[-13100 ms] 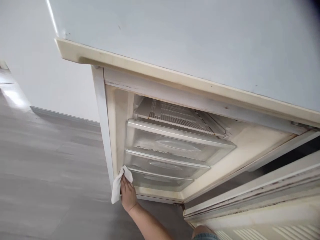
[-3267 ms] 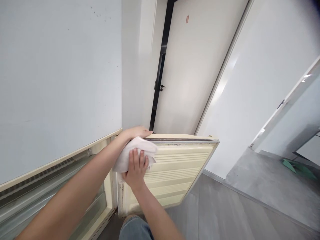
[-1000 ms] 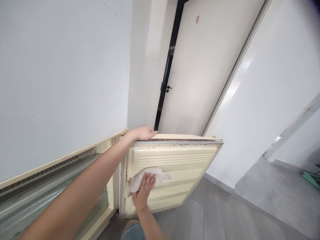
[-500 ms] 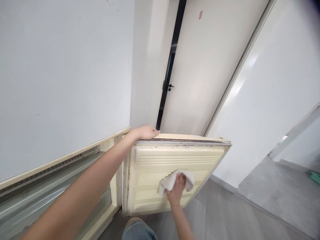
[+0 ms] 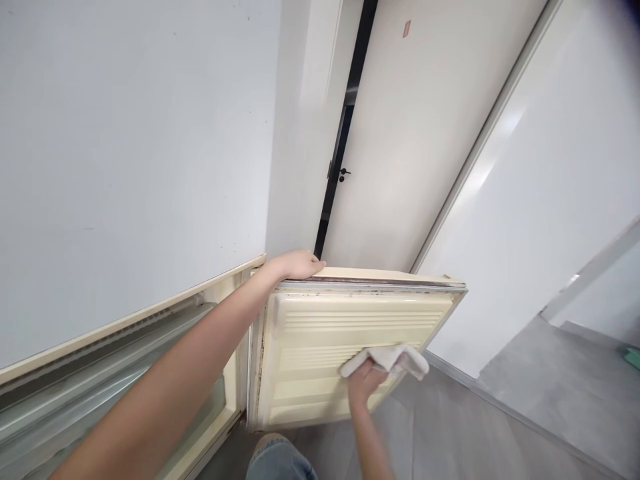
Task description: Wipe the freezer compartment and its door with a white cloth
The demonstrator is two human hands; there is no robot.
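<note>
A cream freezer door [image 5: 320, 333] stands swung open, its ribbed inner face toward me. My left hand [image 5: 297, 265] rests on the door's top edge near the hinge side, fingers curled over it. Lower down, my right hand [image 5: 367, 381] presses a crumpled white cloth [image 5: 387, 360] against the ribbed panel near the door's outer edge. Part of the cloth sticks out to the right of my fingers.
The open freezer compartment [image 5: 125, 380] with clear drawers lies at the lower left under the grey appliance body [image 5: 125, 147]. Behind the door stands a white room door [image 5: 415, 133] with a dark handle. Grey floor [image 5: 500, 413] spreads to the right.
My right hand has slid the cloth rightward across the inner door panel, from its left part to near the outer edge. The left hand has stayed on the top edge.
</note>
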